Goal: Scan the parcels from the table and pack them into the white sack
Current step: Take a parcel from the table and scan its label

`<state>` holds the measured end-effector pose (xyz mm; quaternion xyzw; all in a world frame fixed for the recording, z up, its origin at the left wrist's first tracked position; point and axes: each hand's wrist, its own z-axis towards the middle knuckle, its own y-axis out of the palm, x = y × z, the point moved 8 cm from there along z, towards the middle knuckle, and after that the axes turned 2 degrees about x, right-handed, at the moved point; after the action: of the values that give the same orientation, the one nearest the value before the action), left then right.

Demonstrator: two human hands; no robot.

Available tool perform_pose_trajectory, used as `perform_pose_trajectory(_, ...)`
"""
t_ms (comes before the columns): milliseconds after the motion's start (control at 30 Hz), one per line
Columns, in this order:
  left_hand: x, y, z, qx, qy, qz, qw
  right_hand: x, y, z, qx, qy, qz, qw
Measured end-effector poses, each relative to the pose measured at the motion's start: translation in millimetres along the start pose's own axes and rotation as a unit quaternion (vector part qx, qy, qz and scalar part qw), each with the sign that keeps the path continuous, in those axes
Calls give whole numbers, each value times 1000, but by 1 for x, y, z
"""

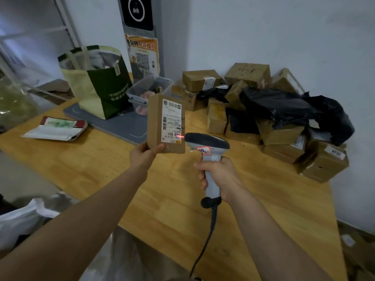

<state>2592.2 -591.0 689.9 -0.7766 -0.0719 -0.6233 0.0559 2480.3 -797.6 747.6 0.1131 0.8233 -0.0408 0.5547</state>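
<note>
"Can you read the label (pixel 171 121) on the brown box (pixel 155 126)?"

"No, the words are too small. And the left hand (pixel 143 157) hides its fingers behind the box. Only the thumb shows."

"Where does the cord (pixel 205 244) from the scanner (pixel 207 142) go?"

"It runs off the bottom edge."

"And the white sack (pixel 22 218)?"

"It's blurry, and the left edge cuts it off. The black bags (pixel 284 106) cover part of the parcel pile (pixel 282 136) too."

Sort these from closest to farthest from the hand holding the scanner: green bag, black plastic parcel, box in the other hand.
1. Cardboard parcel, held up just left of the right hand.
2. Black plastic parcel, in the pile at back right.
3. Green tote bag, far back left.
</note>
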Motion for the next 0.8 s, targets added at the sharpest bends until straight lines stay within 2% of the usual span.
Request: perform_pose_trajectory(800,-9,-51,-1,51,-21,-27,998,5,47,12,-56,-3,-28,998)
